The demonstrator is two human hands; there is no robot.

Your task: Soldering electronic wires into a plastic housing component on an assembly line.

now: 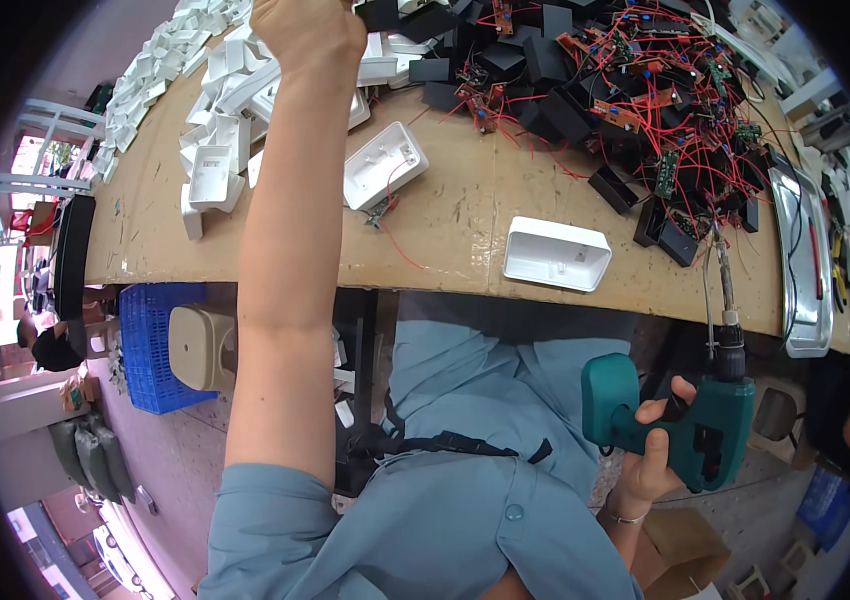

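My right hand (655, 465) is wrapped round the handle of a green power drill (710, 440), held beside my lap at the table's front edge. A long metal bit points from its black chuck toward the heap of black boxes. My left arm stretches far across the table. Only part of my left hand (310, 30) shows at the top edge, above the white parts, and its fingers are hidden. An open white plastic housing (557, 255) lies near the front edge. Another white housing (385, 165) sits farther back, beside a small circuit board (378, 213) with a red wire.
Black boxes (565, 115) tangled with red wires and circuit boards heap up at the back right. White housings (230, 95) pile at the back left. A metal tray (805, 325) stands at the right. Below are a blue crate (150, 350) and a beige stool (200, 345).
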